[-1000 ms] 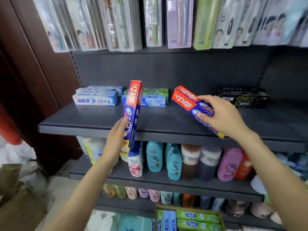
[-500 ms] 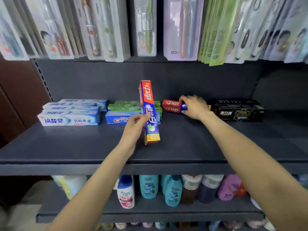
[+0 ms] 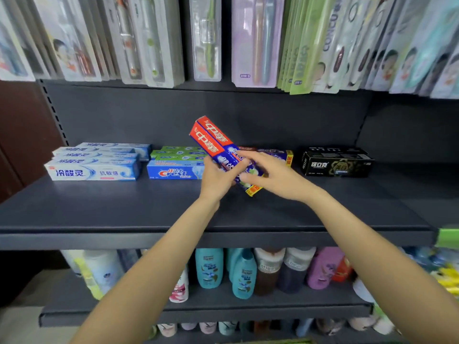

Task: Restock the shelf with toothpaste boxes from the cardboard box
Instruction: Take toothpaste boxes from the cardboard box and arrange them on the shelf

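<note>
Left hand (image 3: 215, 178) grips the tilted red box (image 3: 218, 148) just right of the Crest box (image 3: 173, 170); right hand (image 3: 270, 175), fingers straight, touches it. A careless handover could knock the placed box (image 3: 273, 155) behind.

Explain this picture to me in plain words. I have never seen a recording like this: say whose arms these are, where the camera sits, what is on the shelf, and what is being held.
There is no machine here. A person wears a camera on the head, so you look forward and down along their two bare arms.

The dark shelf carries toothpaste boxes at its back: white and blue boxes on the left, Crest boxes next, one red and blue box lying flat, and black boxes on the right.

The left hand grips a second red and blue toothpaste box, tilted in the air. The right hand touches it with fairly straight fingers.

Toothbrush packs hang above; bottles stand below.
</note>
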Motion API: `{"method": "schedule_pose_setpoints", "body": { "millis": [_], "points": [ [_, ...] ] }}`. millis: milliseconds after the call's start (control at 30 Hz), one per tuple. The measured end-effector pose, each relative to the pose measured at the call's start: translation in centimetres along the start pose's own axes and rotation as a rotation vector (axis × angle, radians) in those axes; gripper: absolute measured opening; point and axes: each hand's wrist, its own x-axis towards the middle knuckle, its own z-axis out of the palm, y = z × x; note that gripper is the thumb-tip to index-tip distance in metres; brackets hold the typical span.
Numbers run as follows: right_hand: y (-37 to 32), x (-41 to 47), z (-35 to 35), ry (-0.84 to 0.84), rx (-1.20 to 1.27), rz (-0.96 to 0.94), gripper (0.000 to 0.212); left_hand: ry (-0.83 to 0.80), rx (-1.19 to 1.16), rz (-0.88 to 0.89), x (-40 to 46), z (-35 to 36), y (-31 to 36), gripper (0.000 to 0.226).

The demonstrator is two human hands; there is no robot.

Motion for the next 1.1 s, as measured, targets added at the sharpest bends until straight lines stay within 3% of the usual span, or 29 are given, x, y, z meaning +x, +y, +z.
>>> {"method": "schedule_pose_setpoints", "body": {
  "millis": [67,133,200,267,333,433,533,667,800,900,1000,1100],
  "points": [
    [0.5,-0.6,-1.0,0.102,-0.236,-0.043,0.060,-0.049,-0.052,-0.018,-0.2,1.4,0.5,0.042],
    [1.5,-1.0,-2.6,0.216,-0.281,-0.029,0.057,-0.129,0.074,0.013,0.0,2.1,0.4,0.030],
    [2.6,-1.4,-4.2,0.270,-0.413,0.015,0.054,-0.124,0.550,0.216,1.2,1.4,-0.1,0.031],
    [3.7,-1.7,-5.6,0.251,-0.778,0.059,0.053,-0.038,1.017,0.408,2.8,-0.3,-0.8,0.037],
    [4.5,-1.3,-6.2,0.202,-1.032,0.100,0.054,-0.037,1.255,0.419,4.4,-2.1,-1.5,0.044],
    [6.2,0.2,-5.4,0.107,-1.127,0.154,0.058,-0.147,1.427,0.304,5.9,-4.4,-2.5,0.049],
    [7.7,2.5,-4.1,0.057,-1.062,0.148,0.056,-0.208,1.474,0.271,6.3,-5.4,-3.2,0.052],
    [9.6,5.6,-2.9,0.034,-1.131,0.165,0.047,-0.163,1.470,0.344,6.6,-5.4,-3.6,0.051],
    [10.0,6.2,-1.6,0.126,-1.190,0.277,0.048,-0.190,1.443,0.328,6.8,-5.4,-3.4,0.052],
    [8.5,4.1,-0.5,0.288,-0.959,0.192,0.044,-0.134,1.420,0.369,6.2,-5.3,-3.2,0.048],
    [6.2,0.1,0.4,0.449,-0.652,-0.013,0.033,-0.055,1.413,0.533,3.8,-4.0,-2.2,0.041],
    [4.2,-4.7,1.6,0.506,-0.494,-0.100,0.026,-0.081,1.181,0.680,-0.8,-2.4,-1.1,0.031]
  ]
}}
